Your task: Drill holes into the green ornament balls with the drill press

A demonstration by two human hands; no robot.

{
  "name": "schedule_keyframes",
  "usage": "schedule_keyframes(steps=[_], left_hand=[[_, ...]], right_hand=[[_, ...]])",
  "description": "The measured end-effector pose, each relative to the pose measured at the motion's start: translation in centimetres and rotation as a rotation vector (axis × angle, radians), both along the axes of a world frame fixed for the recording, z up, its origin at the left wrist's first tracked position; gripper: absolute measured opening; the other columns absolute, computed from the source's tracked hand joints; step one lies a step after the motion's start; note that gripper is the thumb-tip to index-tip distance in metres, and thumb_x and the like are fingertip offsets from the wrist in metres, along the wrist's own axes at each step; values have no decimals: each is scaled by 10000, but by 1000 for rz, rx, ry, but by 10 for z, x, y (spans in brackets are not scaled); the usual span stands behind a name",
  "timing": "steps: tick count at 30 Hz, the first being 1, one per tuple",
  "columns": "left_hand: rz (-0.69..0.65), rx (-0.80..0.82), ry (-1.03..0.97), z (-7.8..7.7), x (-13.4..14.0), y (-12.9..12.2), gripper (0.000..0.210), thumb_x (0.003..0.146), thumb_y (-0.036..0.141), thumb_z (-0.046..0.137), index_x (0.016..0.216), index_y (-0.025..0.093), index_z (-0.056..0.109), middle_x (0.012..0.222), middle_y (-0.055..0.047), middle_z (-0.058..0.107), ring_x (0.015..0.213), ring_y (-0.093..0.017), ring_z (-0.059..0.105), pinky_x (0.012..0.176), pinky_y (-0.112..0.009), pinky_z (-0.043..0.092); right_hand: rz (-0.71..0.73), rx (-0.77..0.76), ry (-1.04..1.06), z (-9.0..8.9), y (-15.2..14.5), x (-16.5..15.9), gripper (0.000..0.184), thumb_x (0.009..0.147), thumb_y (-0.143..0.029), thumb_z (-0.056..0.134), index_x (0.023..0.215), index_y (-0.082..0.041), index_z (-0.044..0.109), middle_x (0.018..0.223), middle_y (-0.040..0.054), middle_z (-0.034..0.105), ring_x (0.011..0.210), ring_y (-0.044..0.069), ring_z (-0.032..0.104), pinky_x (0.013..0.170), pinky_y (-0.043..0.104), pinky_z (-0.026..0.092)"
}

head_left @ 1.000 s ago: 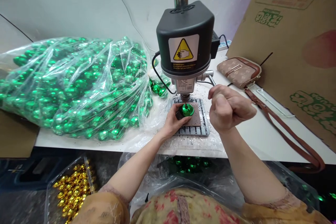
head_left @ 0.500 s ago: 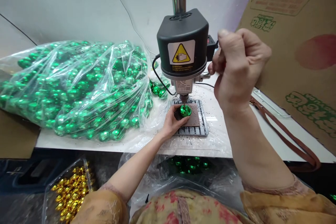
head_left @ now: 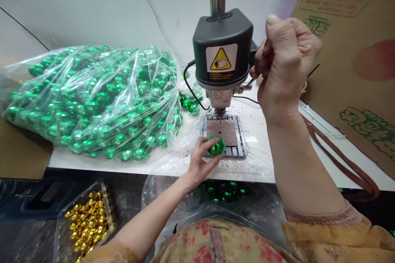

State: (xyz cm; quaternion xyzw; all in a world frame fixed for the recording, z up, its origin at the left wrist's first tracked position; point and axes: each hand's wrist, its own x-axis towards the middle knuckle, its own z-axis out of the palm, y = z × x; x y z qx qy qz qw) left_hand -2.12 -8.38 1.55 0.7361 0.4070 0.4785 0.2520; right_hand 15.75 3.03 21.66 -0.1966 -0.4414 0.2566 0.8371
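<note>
Ball (head_left: 216, 146) sits pinched in the left hand (head_left: 197, 162) by the base's (head_left: 242, 151) front edge, right hand (head_left: 288, 63) round the lever (head_left: 250, 84); likely between drillings, so the next move calls for a raised drill (head_left: 222, 41).

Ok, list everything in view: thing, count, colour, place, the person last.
Table: 1, white, middle
Drill: 1, black and silver, on table
Sticker: 1, yellow and white, on drill
Cords: several, black or pale, around drill
Metal base: 1, grey, under drill
Board: 1, brown, on base
Green balls: uncountable, green, in clear bag, left
More balls: several, green, beside bag and below table
Gold balls: many, gold, clear tray, lower left
Cardboard: 2, brown, right and far left
Strap: 1, brown, right
Held ball: 1, green, in left hand
Left hand: 1, bare, around that ball
Right hand: 1, bare, on drill handle
Shirt: 1, tan with red flowers, bottom
</note>
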Motion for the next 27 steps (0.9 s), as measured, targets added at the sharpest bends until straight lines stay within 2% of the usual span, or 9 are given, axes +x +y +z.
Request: schedule_keyframes(steps=[2, 5, 9, 12, 16, 18, 22, 27], left_hand=[[-150, 63, 80, -4, -3, -26, 449, 896, 323, 732, 1328, 352, 611, 1288, -94, 602, 1165, -259, 642, 965, -397, 555], [-308, 48, 187, -16, -4, -62, 456, 898, 333, 729, 1334, 383, 606, 1304, -94, 607, 1121, -257, 670, 926, -375, 586], [-269, 53, 159, -28, 1, -86, 474, 923, 326, 700, 1366, 333, 532, 1261, -104, 618, 1111, -244, 675, 904, -361, 600], [-261, 141, 114, -31, 2, -90, 533, 929, 306, 701, 1394, 249, 447, 1258, -139, 611, 1146, -243, 665, 913, -358, 595], [-385, 134, 157, -37, 0, -94, 515, 933, 352, 697, 1352, 231, 423, 1292, -167, 602, 1168, -245, 670, 915, -351, 598], [-336, 70, 114, -43, 0, -98, 504, 920, 382, 713, 1311, 232, 432, 1257, -155, 615, 1150, -244, 682, 899, -348, 600], [-89, -56, 6, -52, 3, -105, 527, 866, 409, 773, 1242, 221, 455, 1123, -104, 637, 1059, -232, 690, 878, -358, 588], [-47, -54, -79, -48, 4, -106, 550, 834, 350, 813, 1245, 223, 470, 1121, -79, 620, 1025, -195, 665, 853, -317, 565]], right_hand=[[5, -4, 14, 0, 2, 0, 436, 853, -177, 639, 505, -246, 386, 403, -89, 306, 314, 59, 241, 277, 280, 160], [34, 18, 27, 0, 2, 1, 433, 862, -141, 632, 509, -242, 403, 395, -87, 323, 311, 63, 253, 284, 284, 149], [0, -19, -3, 1, -2, 1, 460, 891, -128, 616, 511, -233, 379, 397, -94, 323, 312, 48, 273, 294, 246, 169], [-39, -69, -58, 2, -7, 1, 469, 895, -285, 659, 535, -227, 364, 434, -91, 330, 342, 37, 298, 321, 218, 212], [-95, -60, -128, 2, -6, 2, 493, 649, -575, 673, 535, -246, 323, 430, -90, 300, 338, 50, 281, 318, 259, 214], [-93, -39, -121, 2, -2, 3, 498, 537, -630, 648, 538, -259, 315, 424, -95, 287, 333, 57, 282, 317, 280, 208], [-83, 21, -111, 1, 8, 6, 497, 492, -694, 603, 566, -277, 343, 400, -104, 307, 316, 68, 276, 321, 300, 185], [-76, 19, -91, 4, 5, 4, 468, 505, -633, 637, 561, -268, 349, 390, -107, 333, 326, 47, 306, 338, 231, 228]])
